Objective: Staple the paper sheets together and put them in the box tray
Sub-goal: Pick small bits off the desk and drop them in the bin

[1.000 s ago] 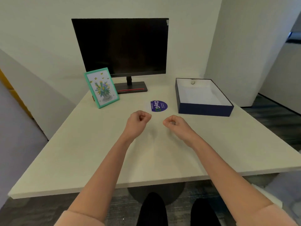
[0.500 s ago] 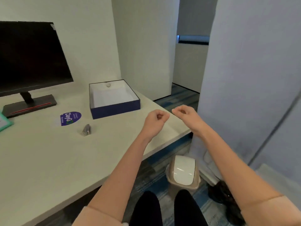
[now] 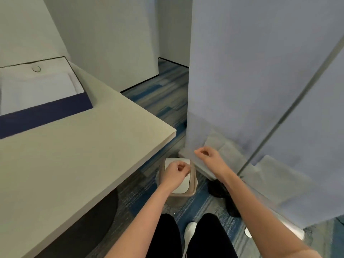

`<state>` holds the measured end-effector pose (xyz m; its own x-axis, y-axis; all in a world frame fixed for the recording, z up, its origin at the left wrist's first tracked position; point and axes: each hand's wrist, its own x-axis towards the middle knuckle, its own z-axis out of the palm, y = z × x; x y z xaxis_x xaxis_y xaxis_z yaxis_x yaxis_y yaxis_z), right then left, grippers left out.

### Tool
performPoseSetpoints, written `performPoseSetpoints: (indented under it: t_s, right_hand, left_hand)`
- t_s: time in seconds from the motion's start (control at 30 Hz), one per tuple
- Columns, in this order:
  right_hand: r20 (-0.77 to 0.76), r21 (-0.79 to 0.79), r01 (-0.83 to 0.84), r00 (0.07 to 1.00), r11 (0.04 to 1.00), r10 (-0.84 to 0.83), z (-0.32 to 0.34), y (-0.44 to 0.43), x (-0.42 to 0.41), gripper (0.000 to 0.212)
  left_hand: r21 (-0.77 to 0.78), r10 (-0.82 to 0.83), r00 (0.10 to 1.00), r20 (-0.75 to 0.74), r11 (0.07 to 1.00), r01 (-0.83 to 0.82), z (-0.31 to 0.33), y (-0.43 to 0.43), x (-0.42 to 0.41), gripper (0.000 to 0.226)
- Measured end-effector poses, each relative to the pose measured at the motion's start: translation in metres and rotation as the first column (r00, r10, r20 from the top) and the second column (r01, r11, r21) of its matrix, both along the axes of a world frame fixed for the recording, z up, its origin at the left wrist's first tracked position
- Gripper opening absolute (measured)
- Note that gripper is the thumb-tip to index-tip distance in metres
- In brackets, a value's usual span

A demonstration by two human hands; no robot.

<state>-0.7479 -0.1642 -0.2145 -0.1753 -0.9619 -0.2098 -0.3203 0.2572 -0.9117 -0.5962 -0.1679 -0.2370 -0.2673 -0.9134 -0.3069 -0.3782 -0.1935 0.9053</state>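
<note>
- Sitting flat on the table (image 3: pixel 74 164), the box tray (image 3: pixel 46 112) has its open top facing up, well back from the table's near right corner.
- Its navy front wall runs across the table, rising toward the right. The frame edge cuts off its left part, so the long axis cannot be told.
- The tray is navy outside and white inside, with a small round mark (image 3: pixel 36 68) on the far inner wall.
- The table top is plain beige with a thick pale edge.
- Blue-grey striped carpet (image 3: pixel 163 94) lies beyond the table, closed in by pale grey partitions (image 3: pixel 251 71).
- A brown waste bin (image 3: pixel 183 187) with a white lid stands on the floor just off the table's right corner.
- The left hand (image 3: pixel 176 173) hovers over the bin, off the table, fingers curled into a loose fist with nothing in it.
- The right hand (image 3: pixel 209 157) is just beyond it, farther from the table, also curled and holding nothing.
</note>
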Motion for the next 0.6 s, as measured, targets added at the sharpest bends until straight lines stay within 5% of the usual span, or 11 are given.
performPoseSetpoints:
  t_s: [0.27,0.6]
  right_hand:
    - [-0.048,0.237,-0.116,0.99,0.964,0.131,-0.134,-0.042,0.008,0.016]
    - [-0.408,0.33,-0.203,0.85,0.922,0.333,-0.234,-0.082,0.022,0.014]
  left_hand:
    - [0.15,0.058,0.983,0.176,0.985,-0.085,-0.126,-0.056,0.008,0.009]
    - [0.016,-0.113,0.852,0.512,0.992,0.123,-0.214,-0.097,0.007,0.014]
